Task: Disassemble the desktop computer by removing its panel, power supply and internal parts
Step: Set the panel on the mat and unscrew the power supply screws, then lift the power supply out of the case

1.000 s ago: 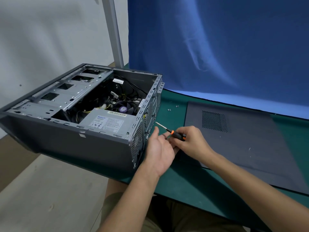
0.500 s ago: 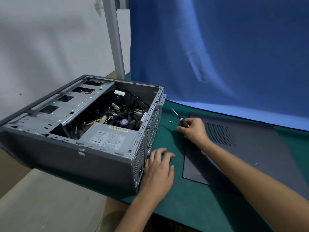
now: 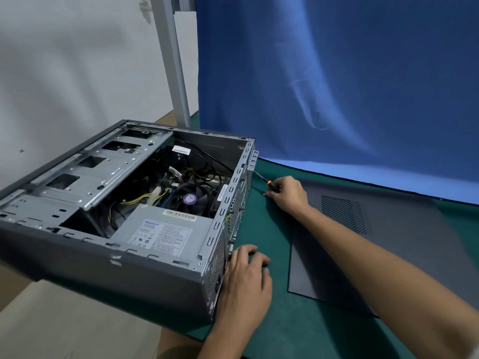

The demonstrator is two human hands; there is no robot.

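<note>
- The computer case (image 3: 124,257) lies on its side with its open face up. Its left end juts past the edge of the green mat (image 3: 272,327).
- Inside, the grey power supply (image 3: 166,229) sits in the near right corner against the rear wall. The black fan (image 3: 193,199) is just beyond it, with yellow and black cables (image 3: 137,200) tangled beside it. The metal drive cage (image 3: 85,182) fills the left side.
- The removed side panel (image 3: 401,250) lies flat on the mat to the right, apart from the case.
- My left hand (image 3: 246,275) rests palm down on the mat, fingers loose and holding nothing, right against the case's rear face.
- My right hand (image 3: 289,194) is curled round the handle of the screwdriver (image 3: 269,183). Its shaft points at the far rear corner of the case.
- Count: one case, one power supply, one fan, one panel, one screwdriver.
</note>
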